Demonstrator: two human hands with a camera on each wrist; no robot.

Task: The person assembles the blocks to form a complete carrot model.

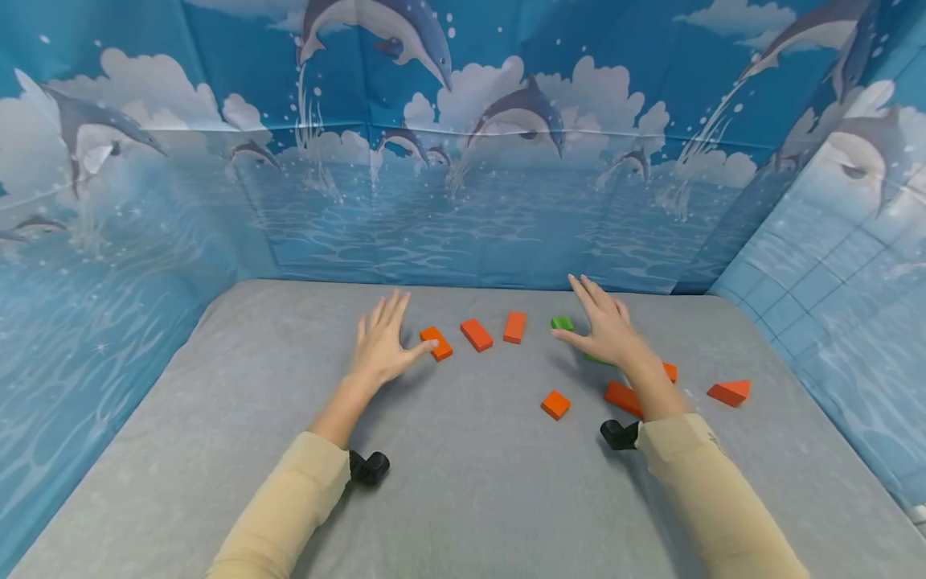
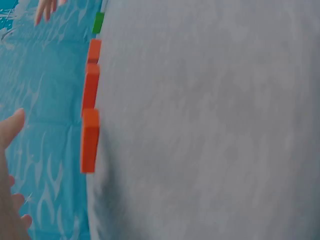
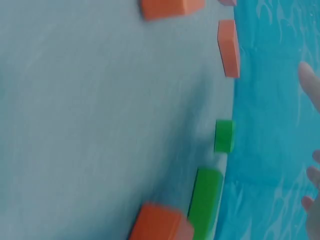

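Observation:
My left hand [image 1: 381, 347] hovers above the table with its fingers spread, holding nothing. Its thumb overlaps an orange block [image 1: 432, 341] in the head view. Two more orange blocks, a slanted one [image 1: 476, 334] and a more upright one [image 1: 514, 327], lie to the right of it. My right hand [image 1: 606, 328] is also raised with fingers extended and nothing in its grasp. Near its thumb is a small green block [image 1: 562, 323]; a longer green block [image 3: 205, 204] is mostly hidden behind this hand in the head view. Under the right forearm lies an orange block [image 1: 622, 397], partly covered.
A small orange block [image 1: 555, 404] lies at mid-table, and an orange triangular block [image 1: 729, 392] sits far right. Another orange piece [image 1: 670, 371] peeks out beside the right forearm. A blue dolphin-print curtain [image 1: 463, 217] borders the grey table [image 1: 463, 498].

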